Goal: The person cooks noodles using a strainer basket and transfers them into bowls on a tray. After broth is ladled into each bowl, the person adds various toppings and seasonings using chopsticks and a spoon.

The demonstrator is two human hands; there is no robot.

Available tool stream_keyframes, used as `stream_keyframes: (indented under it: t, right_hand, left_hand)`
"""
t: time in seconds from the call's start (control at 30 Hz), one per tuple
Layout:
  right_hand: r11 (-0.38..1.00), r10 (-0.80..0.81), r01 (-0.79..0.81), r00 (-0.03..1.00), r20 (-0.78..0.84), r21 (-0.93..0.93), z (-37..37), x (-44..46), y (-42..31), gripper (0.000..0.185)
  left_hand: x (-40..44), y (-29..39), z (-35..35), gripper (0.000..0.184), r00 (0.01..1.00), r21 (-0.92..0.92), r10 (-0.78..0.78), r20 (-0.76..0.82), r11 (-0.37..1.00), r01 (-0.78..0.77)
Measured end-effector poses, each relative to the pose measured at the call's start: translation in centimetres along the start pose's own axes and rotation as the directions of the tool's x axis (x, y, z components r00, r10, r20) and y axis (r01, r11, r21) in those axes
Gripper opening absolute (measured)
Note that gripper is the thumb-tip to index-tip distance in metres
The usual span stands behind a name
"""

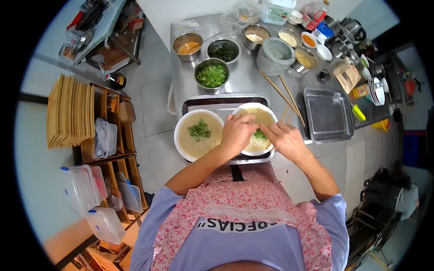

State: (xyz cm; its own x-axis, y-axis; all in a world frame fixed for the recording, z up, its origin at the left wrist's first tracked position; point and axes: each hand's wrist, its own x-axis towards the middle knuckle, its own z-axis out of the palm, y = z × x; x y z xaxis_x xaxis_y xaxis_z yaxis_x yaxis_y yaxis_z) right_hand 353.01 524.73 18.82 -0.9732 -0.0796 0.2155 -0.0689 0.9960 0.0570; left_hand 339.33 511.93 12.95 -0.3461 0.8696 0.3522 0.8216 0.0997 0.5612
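Two white bowls of noodles in pale broth sit side by side on a dark-rimmed metal tray (226, 99). On the left bowl's (185, 144) noodles lies a small heap of cilantro (199, 130). Over the right bowl (235, 110), my left hand (238, 133) and my right hand (283, 139) come together with bent, pinched fingers. Green cilantro (259, 134) shows at their fingertips, just above the noodles; my fingers partly hide it. Behind the tray stands a metal bowl of chopped green herbs (211, 76).
Metal bowls with orange liquid (188, 47) and dark greens (223, 50) stand behind the herbs. Farther right are a stone mortar (275, 58), long chopsticks (282, 95) and a rectangular metal pan (328, 115). Left of the table, a shelf (122, 158) holds plastic boxes.
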Motion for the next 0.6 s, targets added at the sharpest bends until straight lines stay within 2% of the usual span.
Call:
stream_keyframes:
  t: [0.07, 0.1, 0.2, 0.23, 0.3, 0.33, 0.37, 0.43, 0.53, 0.6]
  right_hand:
    - [0.999, -0.012, 0.012, 1.0, -0.006, 0.043, -0.8, -0.2, 0.8, 0.026]
    - [0.998, -0.014, 0.015, 1.0, -0.006, 0.065, -1.6, 0.3, 1.2, 0.025]
    - [0.977, 0.17, -0.126, 0.947, -0.274, 0.169, -3.9, 2.6, 2.7, 0.018]
    - [0.961, 0.241, -0.176, 0.913, -0.329, 0.214, -4.2, 3.6, 3.5, 0.013]
    - [0.897, 0.35, -0.184, 0.85, -0.393, 0.401, -3.4, 6.5, 5.4, 0.006]
    - [0.793, 0.446, -0.147, 0.801, -0.4, 0.591, -2.0, 8.5, 6.5, 0.007]
    - [0.654, 0.54, -0.089, 0.75, -0.381, 0.751, 0.1, 10.8, 7.5, 0.011]
    - [0.266, 0.674, -0.062, 0.726, -0.14, 0.962, 4.2, 15.2, 9.5, 0.019]
    - [0.161, 0.687, 0.012, 0.717, -0.12, 0.987, 11.4, 19.2, 12.5, 0.022]
    - [0.175, 0.775, -0.069, 0.625, -0.094, 0.982, 15.4, 19.7, 14.1, 0.024]
  left_hand:
    - [0.1, 0.1, -0.6, 0.01, 0.994, -0.021, -0.04, 0.099, 0.999, 0.043]
    - [0.7, 0.5, -1.2, 0.017, 0.953, 0.012, -0.101, 0.287, 0.995, 0.102]
    - [-0.1, -0.1, 0.8, 0.023, 0.976, -0.051, -0.003, 0.219, 0.999, 0.015]
    - [0.0, 0.0, 0.6, 0.03, 0.977, -0.08, 0.007, 0.213, 0.997, 0.01]
    - [0.0, 0.2, 0.2, 0.031, 0.96, -0.11, -0.03, 0.278, 0.992, 0.063]
    - [0.1, 0.2, -0.2, 0.031, 0.949, -0.122, -0.049, 0.312, 0.988, 0.091]
    - [0.4, 0.2, -0.9, 0.03, 0.956, -0.139, -0.002, 0.295, 0.989, 0.045]
    - [0.5, 0.2, -2.0, 0.029, 0.961, -0.159, -0.018, 0.274, 0.985, 0.064]
    - [0.0, -0.8, -3.1, 0.027, 0.977, -0.199, -0.048, 0.21, 0.976, 0.091]
    - [-0.6, -1.4, -4.1, 0.026, 0.985, -0.223, -0.09, 0.147, 0.967, 0.122]
